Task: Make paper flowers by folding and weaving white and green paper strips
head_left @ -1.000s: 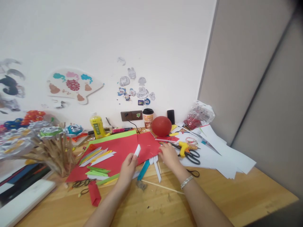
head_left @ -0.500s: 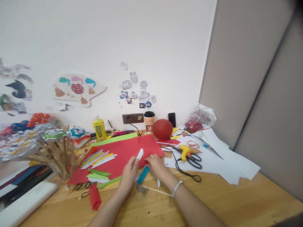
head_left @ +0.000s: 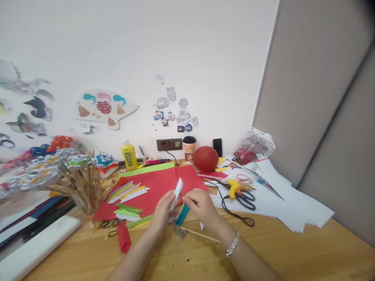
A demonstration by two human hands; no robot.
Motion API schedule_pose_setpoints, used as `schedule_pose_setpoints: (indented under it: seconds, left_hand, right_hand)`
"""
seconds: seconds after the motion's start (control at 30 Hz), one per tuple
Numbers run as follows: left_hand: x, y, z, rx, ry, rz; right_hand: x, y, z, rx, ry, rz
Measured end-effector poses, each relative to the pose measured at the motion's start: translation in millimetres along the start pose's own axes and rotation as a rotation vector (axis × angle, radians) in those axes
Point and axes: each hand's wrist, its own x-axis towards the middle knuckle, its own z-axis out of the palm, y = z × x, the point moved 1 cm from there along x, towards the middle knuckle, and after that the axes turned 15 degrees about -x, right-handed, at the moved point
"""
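Note:
My left hand [head_left: 163, 207] is closed around a folded white paper strip [head_left: 177, 189], which points up out of its fingers. Just to the right, my right hand [head_left: 201, 203] has thumb and fingers pinched together. Something thin and tan may show at those fingertips, but I cannot make it out. Below them lies a blue paper strip [head_left: 183, 216], close to a small greyish, partly see-through lump [head_left: 179, 232] and a thin wooden stick [head_left: 202, 235]. Behind both hands spreads a red paper sheet [head_left: 159, 181] with white and yellow folded strips [head_left: 129, 192] on it.
Paper flowers on sticks [head_left: 84, 187] stand at left, near a long white bar [head_left: 38, 249]. A red folded piece [head_left: 124, 237] lies in front. To the right are a yellow glue gun [head_left: 233, 188], black-handled scissors [head_left: 247, 201] and white paper [head_left: 301, 207]. Behind sit a red balloon [head_left: 206, 158] and a cup [head_left: 189, 151].
The view has shifted slightly, so the scene sits farther right. More of the white strip shows above my left hand. My right hand has turned, its pinched fingertips now facing the left hand.

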Motion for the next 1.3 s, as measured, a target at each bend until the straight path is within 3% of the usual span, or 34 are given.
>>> schedule_pose_setpoints:
  seconds: [0.13,0.3,0.5,0.67,1.0,1.2,1.3]
  left_hand:
    - [-6,-1,6.3,0.064,0.026,0.010]
    - [-9,1,10.1,0.188,0.130,0.121]
    - [-15,0,11.1,0.275,0.005,0.210]
    - [-18,-1,13.5,0.391,-0.005,0.269]
    - [-23,2,30.4,0.135,0.014,0.137]
    - [-22,0,29.7,0.114,0.038,0.179]
    - [-20,1,28.9,0.184,0.050,0.226]
  right_hand:
    - [1,-2,1,0.049,-0.087,-0.125]
    - [2,-2,0,0.098,-0.094,-0.126]
    - [0,-1,4,0.269,-0.033,-0.022]
    - [2,4,8,0.373,-0.009,0.055]
    - [4,17,11,0.620,0.015,0.252]
    - [3,15,13,0.642,-0.001,0.283]
    - [3,11,10,0.595,0.060,0.273]
